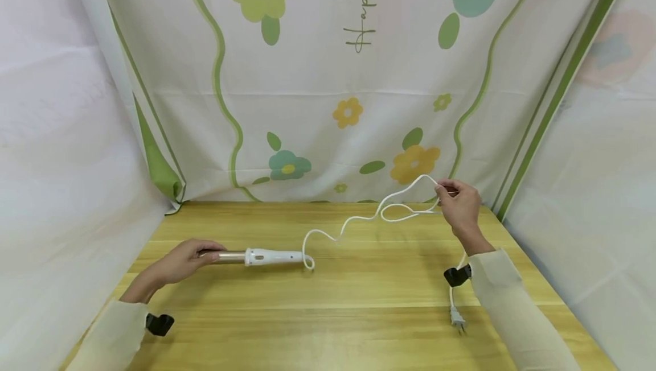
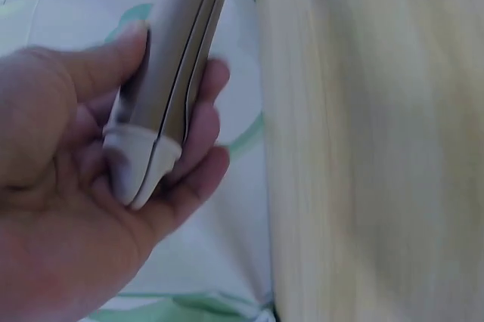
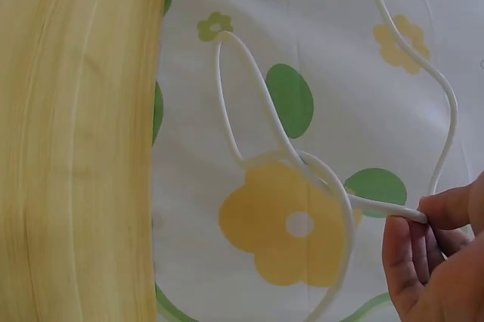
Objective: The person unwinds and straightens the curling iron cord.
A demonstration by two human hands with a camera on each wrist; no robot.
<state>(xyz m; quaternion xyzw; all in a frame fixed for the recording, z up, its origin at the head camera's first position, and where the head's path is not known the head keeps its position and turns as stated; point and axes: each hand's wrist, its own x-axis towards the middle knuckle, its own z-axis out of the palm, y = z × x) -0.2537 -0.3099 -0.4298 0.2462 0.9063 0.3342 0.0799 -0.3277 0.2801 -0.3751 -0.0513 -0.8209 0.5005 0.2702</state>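
A curling iron with a white handle and a metallic, brownish barrel is held level by my left hand. The left fingers and thumb wrap the barrel near its pale tip. From the handle's end a white cord runs in waves to the right. My right hand pinches that cord between thumb and fingertips, and a loop of it hangs beside the fingers. Below the right wrist dangles the cord's plug, its prongs pointing down.
Under both hands is a wooden table. A white cloth with printed flowers hangs behind its far edge, and more pale cloth stands at the sides. A black wrist mount sits at the left cuff, another at the right.
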